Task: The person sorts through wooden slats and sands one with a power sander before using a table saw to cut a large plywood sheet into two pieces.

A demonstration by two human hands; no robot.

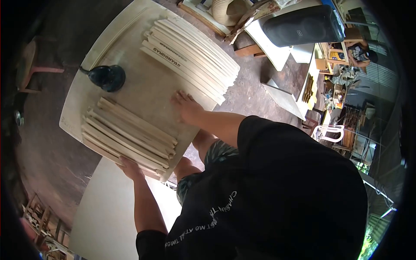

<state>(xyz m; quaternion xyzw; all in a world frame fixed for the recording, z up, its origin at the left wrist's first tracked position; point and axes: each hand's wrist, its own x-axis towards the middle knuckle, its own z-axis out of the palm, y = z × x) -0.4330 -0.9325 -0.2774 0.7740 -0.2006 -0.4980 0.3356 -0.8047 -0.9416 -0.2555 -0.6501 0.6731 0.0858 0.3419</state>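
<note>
My left hand is at the near-left edge of the worktable, its fingers closed on the outermost wooden strip of a bundle. Part of those fingers is hidden. My right hand lies on the tabletop with fingers spread and slightly blurred, holding nothing. It is between the bundle and a larger row of wooden strips, some with dark printed lettering. Toward the table's far left sits a black power sander, its cord running off the edge.
Below the table is a pale panel. A chair stands at left. A black speaker rests on a white board at upper right. Farther off are a white plastic chair and another person among wooden pieces.
</note>
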